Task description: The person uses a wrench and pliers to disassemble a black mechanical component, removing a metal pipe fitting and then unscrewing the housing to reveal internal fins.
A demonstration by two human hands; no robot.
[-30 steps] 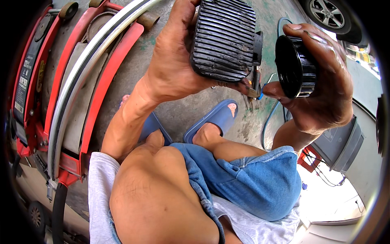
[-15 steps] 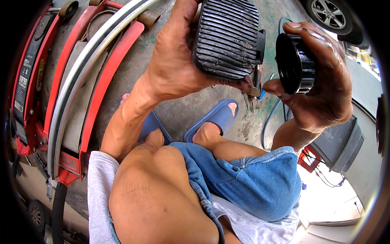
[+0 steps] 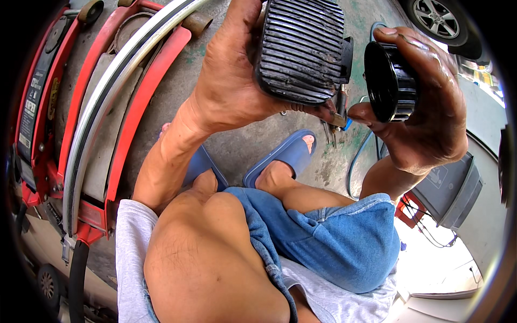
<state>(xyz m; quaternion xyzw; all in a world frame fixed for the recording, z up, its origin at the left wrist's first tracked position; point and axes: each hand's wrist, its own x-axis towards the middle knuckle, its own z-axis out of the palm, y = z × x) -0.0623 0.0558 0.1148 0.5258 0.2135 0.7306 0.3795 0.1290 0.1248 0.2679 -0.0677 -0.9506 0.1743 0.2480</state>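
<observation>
My left hand (image 3: 231, 81) grips a black block with ribs across its face (image 3: 301, 51), a finned housing by its look. Its upper edge runs out of the picture. To the right, my right hand (image 3: 431, 107) has its fingers curled around a round black cap (image 3: 398, 81) with a ridged rim, its hollow side turned toward the block. A gap separates the cap from a small side projection on the housing. Dark, wet-looking grime coats the right fingers. The left fingers behind the block are mostly hidden.
Red floor jacks (image 3: 145, 113) and a curved pale bar stand at my left. Hand tools (image 3: 340, 110) and a blue-grey hose (image 3: 358, 161) lie on the concrete ahead. A car wheel (image 3: 436, 19) is at the far right, a grey bin (image 3: 449, 188) nearer.
My right hand has lifted the cap very slightly and shifted it a touch to the left. The left hand and the finned housing are almost still.
</observation>
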